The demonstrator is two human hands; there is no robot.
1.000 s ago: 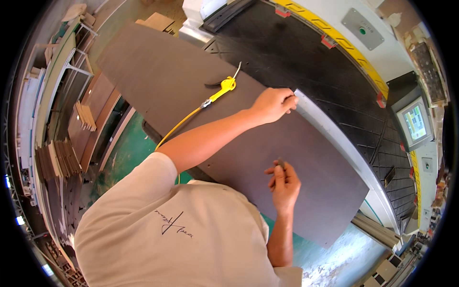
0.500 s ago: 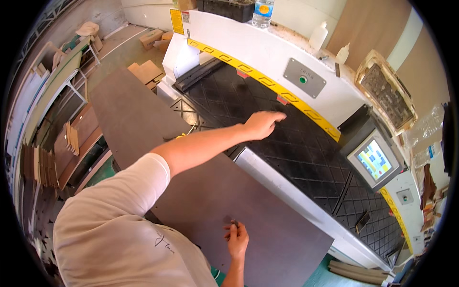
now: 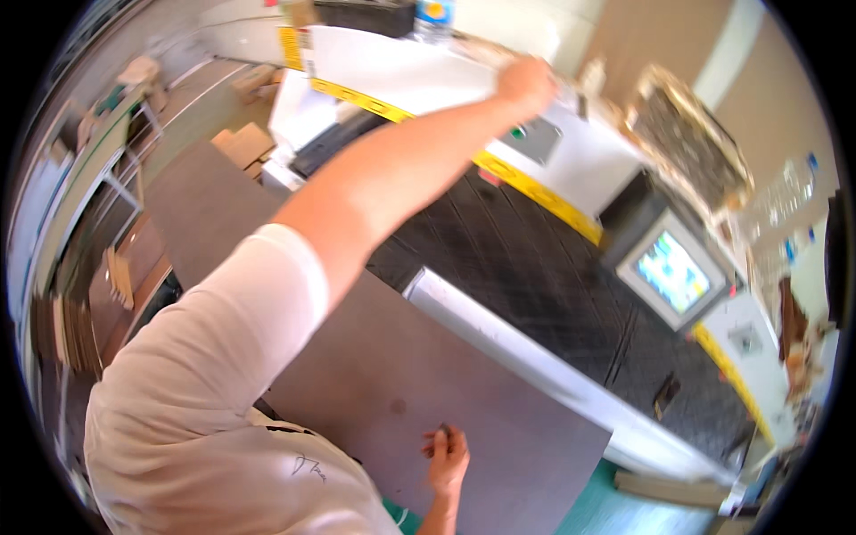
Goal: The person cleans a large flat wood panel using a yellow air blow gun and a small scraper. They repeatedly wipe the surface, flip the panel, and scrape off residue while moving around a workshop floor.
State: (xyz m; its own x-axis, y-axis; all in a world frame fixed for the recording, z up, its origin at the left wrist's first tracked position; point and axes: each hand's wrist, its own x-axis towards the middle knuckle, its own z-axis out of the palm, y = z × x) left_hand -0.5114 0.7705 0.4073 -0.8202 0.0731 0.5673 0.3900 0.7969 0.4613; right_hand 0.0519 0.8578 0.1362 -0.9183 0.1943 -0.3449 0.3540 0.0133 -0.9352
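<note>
My left arm stretches far forward across the machine, and my left hand is over the top of its white beam. Motion smears that hand, so its fingers and anything in them cannot be made out. A white squeeze bottle stands just right of it, blurred. Lower down, my right hand is closed in a pinch over the brown board. Between its fingertips is a small dark piece, too small to name.
A tilted control screen juts from the beam at right. The black grid bed lies beyond a white rail, with a dark flat object on it. A water bottle and a tape-edged framed panel rest on top.
My left hand has moved up and forward from above the black bed to the beam's top. My right hand stays low, still pinching the small dark piece. The whole view has shifted slightly.
</note>
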